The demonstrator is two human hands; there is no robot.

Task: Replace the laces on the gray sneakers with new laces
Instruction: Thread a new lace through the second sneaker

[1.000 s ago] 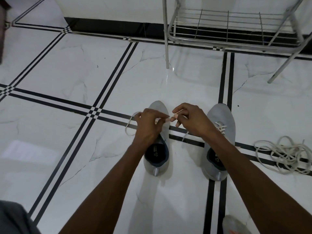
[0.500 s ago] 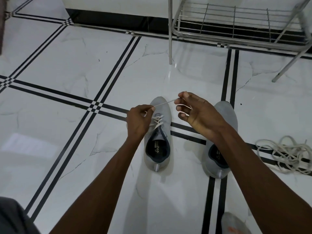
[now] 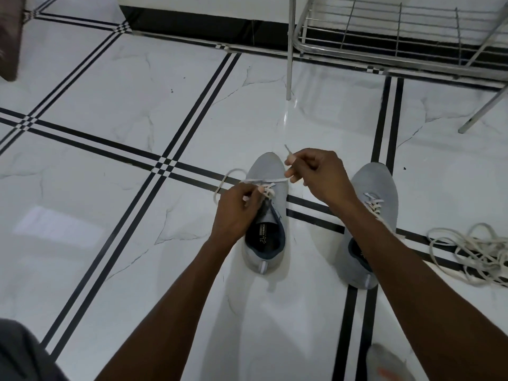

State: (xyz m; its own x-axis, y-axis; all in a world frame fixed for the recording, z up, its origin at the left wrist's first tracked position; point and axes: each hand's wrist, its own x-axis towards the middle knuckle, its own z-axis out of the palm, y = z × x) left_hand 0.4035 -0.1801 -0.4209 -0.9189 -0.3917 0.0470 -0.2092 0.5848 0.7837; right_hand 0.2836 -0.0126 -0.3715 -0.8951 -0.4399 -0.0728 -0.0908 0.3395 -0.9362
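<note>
Lacing is nearing its end: the right sneaker (image 3: 371, 215) is sitting laced on the floor (image 3: 110, 160), while the left hand (image 3: 236, 213) and right hand (image 3: 319, 174) are pinching the white lace (image 3: 264, 180) over the left sneaker (image 3: 268, 215), probably beginning its knot.

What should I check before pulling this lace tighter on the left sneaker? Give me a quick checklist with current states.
1. Right hand pinches the lace tip: ok.
2. Left hand holds the lace at the eyelets: ok.
3. Lace runs straight between the hands, no snag: ok.
4. Left sneaker sits flat on the floor: ok.
5. Lace passed through the correct eyelet: cannot tell, fingers hide it.
6. Spare laces apart from the right sneaker: ok.
</note>
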